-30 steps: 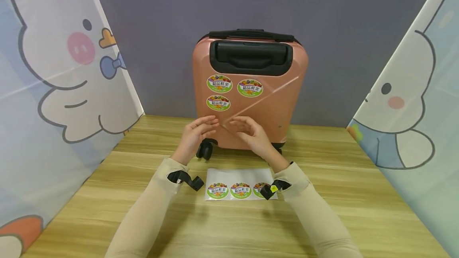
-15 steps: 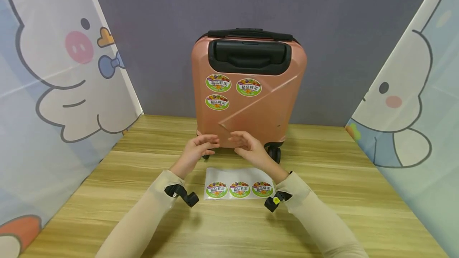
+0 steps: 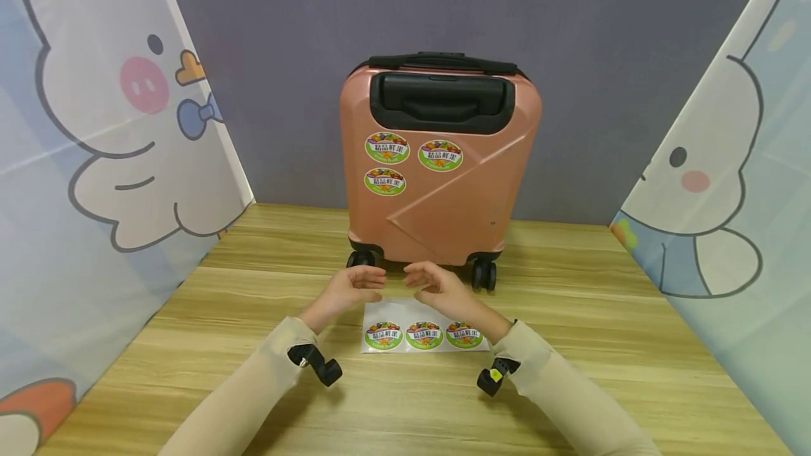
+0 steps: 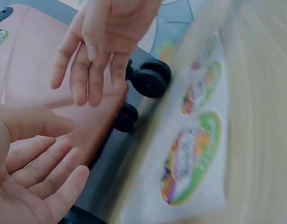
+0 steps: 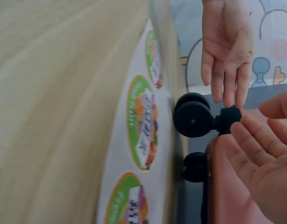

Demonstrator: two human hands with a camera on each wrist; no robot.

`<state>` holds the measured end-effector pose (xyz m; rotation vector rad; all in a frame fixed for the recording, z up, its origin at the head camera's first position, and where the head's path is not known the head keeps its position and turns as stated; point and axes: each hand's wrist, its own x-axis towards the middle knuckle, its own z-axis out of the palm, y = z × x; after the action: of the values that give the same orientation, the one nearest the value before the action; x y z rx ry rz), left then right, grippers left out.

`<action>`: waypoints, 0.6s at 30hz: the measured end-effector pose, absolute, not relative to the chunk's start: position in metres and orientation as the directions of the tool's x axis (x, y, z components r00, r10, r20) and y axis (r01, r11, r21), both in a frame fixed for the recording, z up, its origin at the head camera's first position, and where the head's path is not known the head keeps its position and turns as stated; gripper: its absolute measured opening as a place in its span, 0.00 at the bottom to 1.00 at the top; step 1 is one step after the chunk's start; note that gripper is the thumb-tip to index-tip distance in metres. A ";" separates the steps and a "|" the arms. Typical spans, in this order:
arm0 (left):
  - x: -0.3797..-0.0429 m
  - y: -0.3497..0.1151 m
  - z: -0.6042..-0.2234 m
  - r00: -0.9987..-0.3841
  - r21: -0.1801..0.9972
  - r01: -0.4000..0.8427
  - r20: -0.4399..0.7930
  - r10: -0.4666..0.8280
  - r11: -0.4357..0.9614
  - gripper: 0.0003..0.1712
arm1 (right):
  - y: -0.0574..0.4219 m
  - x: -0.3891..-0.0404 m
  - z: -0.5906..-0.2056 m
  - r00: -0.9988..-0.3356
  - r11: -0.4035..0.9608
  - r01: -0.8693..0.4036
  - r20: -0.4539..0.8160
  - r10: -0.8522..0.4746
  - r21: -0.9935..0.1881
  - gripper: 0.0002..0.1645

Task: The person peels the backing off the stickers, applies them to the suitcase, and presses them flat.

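Observation:
A white sticker sheet [image 3: 412, 309] lies on the table with three oval fruit stickers [image 3: 424, 336] along its front edge. Above its back edge hover my left hand [image 3: 348, 290] and my right hand [image 3: 446, 294], facing each other with a small gap between. Both hold nothing, their fingers loosely bent, as the left wrist view also shows. Behind them stands a pink suitcase [image 3: 450, 203], upright, with three of the same oval stickers [image 3: 387, 148] on its upper left face. Neither hand touches the suitcase.
Black wheels [image 3: 484, 275] carry the suitcase on the wooden table [image 3: 608, 343]. A grey panel [image 3: 272, 90] stands behind it. Cartoon-printed panels close off the left [image 3: 57, 287] and right [image 3: 728, 329] sides. Each forearm has a small black camera on its wrist.
Both hands have drawn back and down from before the suitcase's lower face to over the sticker sheet's back edge. The suitcase, its stickers and the sheet stay in place.

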<state>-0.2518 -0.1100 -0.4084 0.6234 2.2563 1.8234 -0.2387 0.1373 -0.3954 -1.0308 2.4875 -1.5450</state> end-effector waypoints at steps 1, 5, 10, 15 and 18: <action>-0.251 -0.111 -0.411 -0.892 0.959 0.221 0.124 0.436 0.180 0.28 | 0.138 -0.238 -0.397 -0.776 0.288 -0.514 0.296 -0.557 -0.808 0.25; -0.250 -0.117 -0.419 -0.857 0.940 0.268 0.133 0.499 0.210 0.34 | 0.139 -0.238 -0.404 -0.757 0.285 -0.521 0.281 -0.589 -0.805 0.24; -0.248 -0.120 -0.427 -0.817 0.882 0.354 0.130 0.562 0.311 0.40 | 0.141 -0.236 -0.411 -0.738 0.294 -0.519 0.246 -0.629 -0.803 0.24; -0.243 -0.117 -0.430 -0.781 0.744 0.481 0.123 0.612 0.464 0.44 | 0.141 -0.232 -0.413 -0.730 0.338 -0.502 0.180 -0.660 -0.796 0.23; -0.239 -0.115 -0.431 -0.780 0.674 0.519 0.121 0.614 0.526 0.46 | 0.139 -0.230 -0.414 -0.725 0.355 -0.486 0.142 -0.674 -0.799 0.22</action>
<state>-0.2392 -0.1152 -0.4310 0.9816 2.6274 1.0924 -0.2300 0.1392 -0.4138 -1.0471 2.4042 -1.3054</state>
